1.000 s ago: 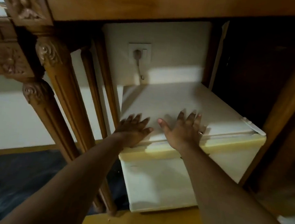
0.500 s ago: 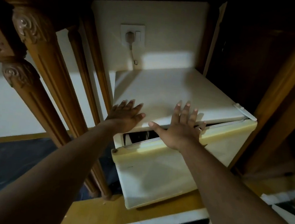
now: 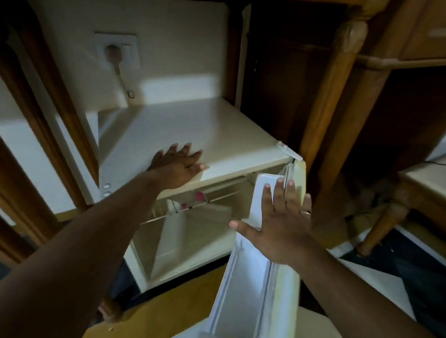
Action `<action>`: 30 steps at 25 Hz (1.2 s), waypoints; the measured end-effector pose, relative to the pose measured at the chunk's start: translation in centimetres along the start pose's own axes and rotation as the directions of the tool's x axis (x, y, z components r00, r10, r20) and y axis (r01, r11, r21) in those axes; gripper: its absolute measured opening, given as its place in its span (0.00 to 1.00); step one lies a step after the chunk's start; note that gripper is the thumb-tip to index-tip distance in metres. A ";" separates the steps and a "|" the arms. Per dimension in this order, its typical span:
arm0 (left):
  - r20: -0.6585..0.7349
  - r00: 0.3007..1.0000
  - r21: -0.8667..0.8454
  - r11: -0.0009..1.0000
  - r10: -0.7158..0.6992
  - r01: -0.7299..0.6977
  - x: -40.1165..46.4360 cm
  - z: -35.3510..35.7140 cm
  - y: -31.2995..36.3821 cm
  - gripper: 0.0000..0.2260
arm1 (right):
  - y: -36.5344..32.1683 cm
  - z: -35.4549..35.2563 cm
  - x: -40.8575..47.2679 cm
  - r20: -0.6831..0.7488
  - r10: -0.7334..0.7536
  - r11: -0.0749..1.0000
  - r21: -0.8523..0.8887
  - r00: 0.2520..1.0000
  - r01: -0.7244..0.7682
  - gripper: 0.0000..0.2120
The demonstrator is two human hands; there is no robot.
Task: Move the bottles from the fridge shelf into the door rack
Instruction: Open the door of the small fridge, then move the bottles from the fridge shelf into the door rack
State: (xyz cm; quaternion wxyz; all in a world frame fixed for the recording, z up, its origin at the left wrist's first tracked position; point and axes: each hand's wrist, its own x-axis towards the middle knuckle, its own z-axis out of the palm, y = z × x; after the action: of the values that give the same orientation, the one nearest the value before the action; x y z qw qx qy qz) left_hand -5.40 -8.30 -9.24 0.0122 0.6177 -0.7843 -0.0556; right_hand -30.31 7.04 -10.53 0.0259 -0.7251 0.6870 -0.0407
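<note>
A small cream fridge [image 3: 193, 128] stands under a wooden table, and its door [image 3: 264, 275] is swung wide open toward me on the right. My left hand [image 3: 179, 165] lies flat on the fridge's top front edge, fingers spread. My right hand [image 3: 284, 222] presses flat against the top inner edge of the open door, fingers apart. Inside, a wire shelf [image 3: 191, 209] shows, with pink bottle caps [image 3: 199, 196] just visible under the fridge's top lip. The bottles' bodies are hidden. The door rack [image 3: 240, 291] looks bare where it shows.
Carved wooden table legs [image 3: 338, 103] stand close on the right of the door and more legs [image 3: 46, 105] on the left. A wall socket with a plug [image 3: 116, 51] is behind the fridge. A low wooden table [image 3: 436, 182] sits at the far right.
The fridge door went from shut to a crack to wide open, swinging right with my right hand on it. My left hand stayed on the fridge top.
</note>
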 end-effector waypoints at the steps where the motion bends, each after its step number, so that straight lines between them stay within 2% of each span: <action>1: -0.004 1.000 0.010 1.000 -0.010 0.011 0.4 0.1 0.3 0.33 | 1.1 -0.1 -0.5 -0.011 0.019 1.000 -0.015 1.000 -0.019 0.56; 4: -0.034 0.998 0.040 0.997 -0.061 0.063 1.3 0.2 1.4 0.36 | 4.3 -0.4 -1.2 -0.007 0.046 0.996 -0.074 0.999 -0.047 0.57; 8: -0.031 0.999 0.025 0.999 0.031 -0.030 2.8 0.2 4.3 0.36 | 8.2 -0.6 -1.1 -0.002 0.105 0.987 -0.125 0.995 -0.104 0.54; 11: -0.014 0.997 0.008 0.997 0.082 -0.082 4.0 0.4 6.2 0.35 | 10.9 -0.8 -0.6 -0.040 0.077 0.982 -0.169 0.996 -0.083 0.49; 17: -0.031 0.997 0.005 0.998 0.069 -0.069 4.1 0.8 6.2 0.39 | 15.6 -1.3 0.3 -0.061 0.010 0.969 -0.245 0.998 -0.025 0.40; 21: -0.051 0.995 0.022 0.997 0.080 -0.079 4.1 1.0 6.1 0.40 | 16.2 -1.0 0.7 -0.068 0.047 0.975 -0.212 0.997 -0.060 0.36; 25: -0.050 0.997 0.016 0.999 0.052 -0.052 4.0 0.8 6.3 0.40 | 16.7 -1.1 1.3 -0.018 0.063 0.979 -0.191 0.998 -0.066 0.37; 26: -0.047 0.998 0.011 0.999 0.047 -0.046 4.0 0.7 6.4 0.40 | 16.4 -1.2 1.4 -0.055 0.078 0.982 -0.168 0.995 -0.086 0.35; 27: -0.051 0.998 0.015 0.999 0.046 -0.045 4.1 0.8 6.4 0.40 | 15.8 -1.1 1.1 -0.157 0.098 0.988 -0.106 0.983 -0.115 0.33; 28: -0.061 0.997 0.023 0.999 0.047 -0.046 4.0 0.8 6.4 0.40 | 14.8 -0.8 0.5 -0.321 0.121 0.992 0.010 0.939 -0.125 0.31; 29: -0.065 0.997 0.027 0.999 0.049 -0.047 4.2 0.8 6.3 0.40 | 13.3 -0.1 -0.5 -0.483 0.140 0.985 0.152 0.864 -0.075 0.27; 30: -0.059 0.997 0.023 0.998 0.052 -0.050 4.3 1.1 6.1 0.40 | 11.7 1.6 -1.7 -0.578 0.136 0.962 0.270 0.805 0.031 0.23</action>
State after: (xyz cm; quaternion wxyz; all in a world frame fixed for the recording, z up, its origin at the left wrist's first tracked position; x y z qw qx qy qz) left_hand -12.42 -11.02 -9.88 0.0301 0.5990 -0.7997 -0.0284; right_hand -41.92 8.07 -13.24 -0.0911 -0.6466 0.6688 -0.3553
